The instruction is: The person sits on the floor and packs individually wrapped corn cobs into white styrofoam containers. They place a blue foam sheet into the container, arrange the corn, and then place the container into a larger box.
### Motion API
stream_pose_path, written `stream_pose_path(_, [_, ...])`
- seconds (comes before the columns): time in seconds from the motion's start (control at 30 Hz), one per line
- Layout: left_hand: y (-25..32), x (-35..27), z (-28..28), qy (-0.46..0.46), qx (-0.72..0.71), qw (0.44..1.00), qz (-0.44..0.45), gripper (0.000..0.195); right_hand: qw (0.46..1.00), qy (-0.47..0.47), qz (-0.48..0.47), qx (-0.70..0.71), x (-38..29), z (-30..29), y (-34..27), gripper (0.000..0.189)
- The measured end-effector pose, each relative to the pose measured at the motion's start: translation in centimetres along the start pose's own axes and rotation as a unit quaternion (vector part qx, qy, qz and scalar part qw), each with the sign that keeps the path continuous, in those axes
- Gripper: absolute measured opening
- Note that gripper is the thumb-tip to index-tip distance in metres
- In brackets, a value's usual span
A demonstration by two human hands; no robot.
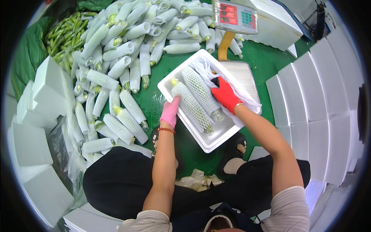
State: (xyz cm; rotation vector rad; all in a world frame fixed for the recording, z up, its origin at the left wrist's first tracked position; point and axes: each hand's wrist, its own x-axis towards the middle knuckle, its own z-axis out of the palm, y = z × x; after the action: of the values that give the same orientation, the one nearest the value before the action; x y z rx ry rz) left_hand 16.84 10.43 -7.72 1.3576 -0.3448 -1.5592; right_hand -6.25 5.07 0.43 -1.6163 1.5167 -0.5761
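Note:
A white foam box (pixel 207 145) lies at a slant before me, partly over the plate of a digital scale (pixel 242 76). Two long green vegetables in white foam net sleeves (pixel 192 105) rest side by side in it. My left hand (pixel 171 111), in a pink glove, grips the box's left wall, thumb over the rim. Inside the right part of the box my right hand (pixel 224 94), in a red glove with black at a fingertip, touches a thin white plastic sheet (pixel 205 71); its fingers are partly hidden, so its hold cannot be told. The sheet hangs over the right rim.
A large heap of net-sleeved vegetables (pixel 116 62) covers the green floor at left and ahead. Unsleeved green vegetables (pixel 65 34) lie behind it. Stacked white foam boxes (pixel 313 87) wall the right side; more foam boxes (pixel 30 145) stand at left. Tape scraps (pixel 198 179) lie between my feet.

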Motion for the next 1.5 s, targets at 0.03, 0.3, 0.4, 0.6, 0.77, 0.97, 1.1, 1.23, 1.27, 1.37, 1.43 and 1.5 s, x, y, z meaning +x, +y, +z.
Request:
stream_pose_path(0.03, [0.5, -0.1, 0.4, -0.011, 0.058, 0.997, 0.047, 0.062, 1.0, 0.008, -0.001, -0.027, -0.6, -0.3, 0.1, 0.054])
stream_pose_path(0.3, [1.3, 1.1, 15.4, -0.031, 0.255, 0.945, 0.201, 0.052, 0.971, -0.06, -0.008, -0.229, -9.0, -14.8, -0.4, 0.074])
stream_pose_path(0.4, [0.1, 1.7, 20.1, 0.032, 0.29, 0.927, 0.236, 0.051, 0.904, -0.034, -0.054, -0.422, -13.1, -18.3, 0.5, 0.056])
stream_pose_path(0.6, [-1.3, -2.0, 33.0, -0.19, 0.388, 0.651, 0.624, 0.04, 0.912, -0.147, 0.078, -0.376, -14.4, -19.7, 6.8, 0.061])
stream_pose_path(0.77, [-3.9, 6.9, 37.2, -0.186, 0.672, 0.515, 0.499, 0.028, 0.949, -0.123, -0.06, -0.284, -7.7, -16.4, 10.7, 0.018])
stream_pose_path(0.97, [-3.4, 9.8, 35.7, -0.248, 0.643, 0.474, 0.548, 0.033, 0.961, -0.076, -0.052, -0.26, -6.4, -10.8, 12.6, 0.034])
stream_pose_path(1.1, [-3.0, 11.0, 35.3, -0.236, 0.673, 0.44, 0.546, 0.032, 0.96, 0.167, -0.105, 0.199, -23.5, -19.6, 6.4, 0.047])
stream_pose_path(1.23, [-2.0, 11.2, 34.9, -0.261, 0.66, 0.475, 0.52, 0.03, 0.823, 0.514, 0.19, -0.15, -48.5, -25.4, 14.7, 0.04])
stream_pose_path(1.27, [-2.1, 10.7, 35.1, -0.25, 0.672, 0.463, 0.521, 0.031, 0.767, 0.537, 0.315, -0.157, -55.2, -26.3, 18.4, 0.034])
stream_pose_path(1.37, [-3.3, 10.1, 36.2, -0.253, 0.682, 0.438, 0.527, 0.034, 0.701, 0.298, 0.62, -0.19, -72.7, -25.1, 26.0, 0.038])
stream_pose_path(1.43, [-2.5, 9.8, 35.1, -0.272, 0.644, 0.462, 0.547, 0.037, 0.747, 0.193, 0.59, -0.238, -73.7, -25.2, 29.0, 0.046])
stream_pose_path(1.5, [-3.5, 6.3, 34.8, -0.258, 0.622, 0.472, 0.568, 0.04, 0.796, 0.096, 0.411, -0.434, -75.1, -22.4, 32.8, 0.054])
